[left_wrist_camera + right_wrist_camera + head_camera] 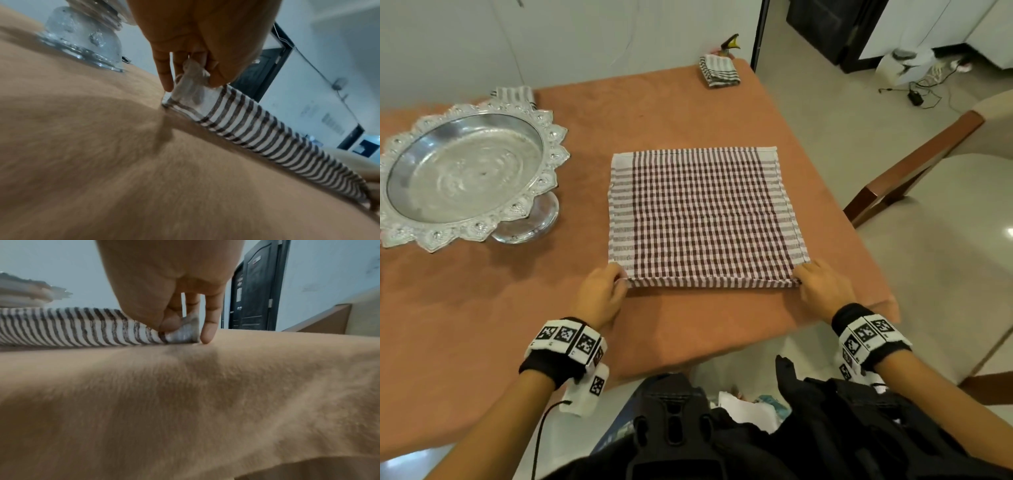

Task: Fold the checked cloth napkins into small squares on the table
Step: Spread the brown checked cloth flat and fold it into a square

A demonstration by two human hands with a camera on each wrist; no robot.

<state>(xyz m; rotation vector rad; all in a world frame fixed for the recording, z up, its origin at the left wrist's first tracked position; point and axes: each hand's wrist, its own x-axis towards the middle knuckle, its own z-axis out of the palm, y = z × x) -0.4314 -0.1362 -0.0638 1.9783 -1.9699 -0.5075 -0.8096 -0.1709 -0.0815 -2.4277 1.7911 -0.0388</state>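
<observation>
A brown-and-white checked napkin (705,212) lies spread flat on the orange-covered table (482,308), its near edge lifted a little. My left hand (602,291) pinches the near left corner (191,78) between thumb and fingers. My right hand (822,287) pinches the near right corner (183,332), with one finger touching the table. The striped near border (267,136) runs taut between both hands. A folded napkin (719,70) sits at the table's far right corner.
An ornate silver pedestal tray (465,171) stands at the left, with another striped cloth (515,94) behind it. The table's right edge and near edge are close to the napkin. A chair (945,212) stands to the right. A dark bag (722,428) sits below me.
</observation>
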